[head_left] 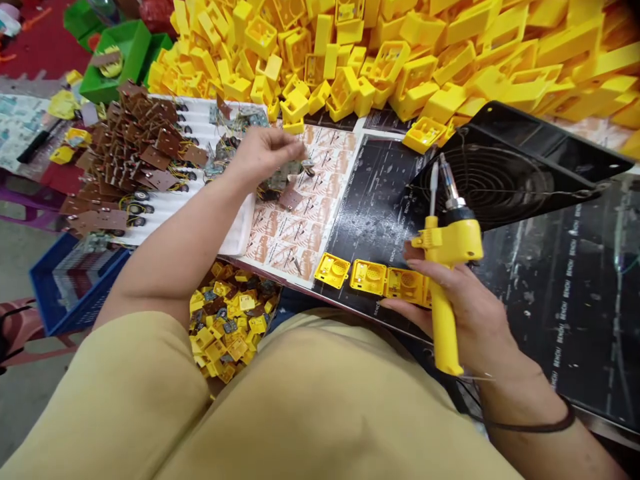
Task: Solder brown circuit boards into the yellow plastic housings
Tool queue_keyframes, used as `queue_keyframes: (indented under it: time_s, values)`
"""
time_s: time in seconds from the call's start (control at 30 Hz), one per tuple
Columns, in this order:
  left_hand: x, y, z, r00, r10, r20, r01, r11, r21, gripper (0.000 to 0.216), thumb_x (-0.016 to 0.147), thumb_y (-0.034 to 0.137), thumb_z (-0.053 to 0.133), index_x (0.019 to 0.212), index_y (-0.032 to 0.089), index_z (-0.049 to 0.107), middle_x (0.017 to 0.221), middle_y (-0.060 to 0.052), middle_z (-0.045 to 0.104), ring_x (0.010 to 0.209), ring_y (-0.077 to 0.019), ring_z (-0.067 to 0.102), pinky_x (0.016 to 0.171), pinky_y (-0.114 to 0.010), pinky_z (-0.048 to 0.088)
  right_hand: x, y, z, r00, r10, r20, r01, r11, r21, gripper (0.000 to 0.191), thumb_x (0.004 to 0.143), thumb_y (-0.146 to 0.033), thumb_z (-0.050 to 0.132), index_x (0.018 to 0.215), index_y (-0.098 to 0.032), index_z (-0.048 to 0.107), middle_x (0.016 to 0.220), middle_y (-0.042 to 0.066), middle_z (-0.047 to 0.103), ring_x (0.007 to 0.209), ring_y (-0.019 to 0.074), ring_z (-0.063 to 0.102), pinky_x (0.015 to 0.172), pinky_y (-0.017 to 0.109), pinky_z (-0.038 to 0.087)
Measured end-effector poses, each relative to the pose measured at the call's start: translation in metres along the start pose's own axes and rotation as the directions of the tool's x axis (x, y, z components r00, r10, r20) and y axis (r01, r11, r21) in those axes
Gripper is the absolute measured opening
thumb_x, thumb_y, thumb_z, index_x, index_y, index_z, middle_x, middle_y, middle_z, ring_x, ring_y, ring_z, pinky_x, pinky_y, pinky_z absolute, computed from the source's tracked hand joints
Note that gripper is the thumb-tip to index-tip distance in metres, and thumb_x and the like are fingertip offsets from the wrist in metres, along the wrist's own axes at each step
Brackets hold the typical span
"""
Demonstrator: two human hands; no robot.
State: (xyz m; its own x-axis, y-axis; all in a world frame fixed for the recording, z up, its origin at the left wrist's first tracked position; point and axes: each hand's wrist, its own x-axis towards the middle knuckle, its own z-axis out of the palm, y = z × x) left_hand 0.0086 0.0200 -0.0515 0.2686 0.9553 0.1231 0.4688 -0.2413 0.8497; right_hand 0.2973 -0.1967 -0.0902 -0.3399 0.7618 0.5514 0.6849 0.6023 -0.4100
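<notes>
My right hand (467, 300) is wrapped round a yellow soldering gun (445, 300), its metal tip pointing away from me. Its thumb and fingers also reach the near end of a row of small yellow plastic housings (369, 277) along the table's front edge. Farther left, my left hand (267, 155) is closed in a pinch over a small pile of circuit boards (283, 177) with wires. What lies between its fingertips, if anything, is hidden. A brown board (290, 198) lies just below that hand.
A large heap of yellow casings (345, 60) fills the back. A black-framed fan (480, 173) stands behind the soldering gun. At left, brown boards (125, 143) with wired round parts lie on a white ribbed tray (200, 217). Below the edge is a pile of yellow housings (230, 327).
</notes>
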Motion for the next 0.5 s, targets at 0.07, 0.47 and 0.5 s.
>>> queue_keyframes:
  time_s: [0.07, 0.47, 0.5]
  values:
    - [0.0, 0.012, -0.006, 0.998, 0.003, -0.06, -0.014, 0.981, -0.193, 0.022, 0.079, 0.044, 0.072, 0.075, 0.023, 0.074, 0.075, -0.003, 0.074, 0.074, -0.0188, 0.067, 0.079, -0.037, 0.056, 0.011, -0.007, 0.013, 0.999, -0.007, 0.04, 0.006, 1.0, 0.025, 0.057, 0.09, -0.043, 0.073, 0.136, -0.021, 0.048, 0.114, 0.013, 0.07, 0.106, 0.0301, 0.069, 0.092, 0.046, 0.058]
    - [-0.083, 0.034, 0.013, 0.834, 0.098, 0.543, -0.253, 0.943, 0.217, 0.01, 0.083, 0.023, 0.07, 0.088, 0.017, 0.077, 0.075, -0.002, 0.076, 0.069, -0.0134, 0.067, 0.066, -0.025, 0.049, 0.031, -0.025, 0.046, 0.999, 0.006, 0.048, -0.003, 0.998, -0.066, 0.041, 0.095, -0.033, 0.068, 0.131, -0.021, 0.052, 0.097, 0.006, 0.072, 0.084, 0.0227, 0.07, 0.091, 0.044, 0.057]
    - [-0.092, 0.031, 0.019, 0.823, 0.088, 0.562, -0.311, 0.897, 0.314, 0.01, 0.084, 0.021, 0.069, 0.089, 0.018, 0.077, 0.076, -0.001, 0.077, 0.07, -0.0136, 0.068, 0.067, -0.025, 0.048, 0.03, -0.024, 0.04, 1.0, 0.01, 0.007, -0.009, 0.998, -0.067, 0.042, 0.093, -0.034, 0.071, 0.13, -0.022, 0.054, 0.098, 0.005, 0.073, 0.082, 0.0214, 0.071, 0.093, 0.043, 0.057]
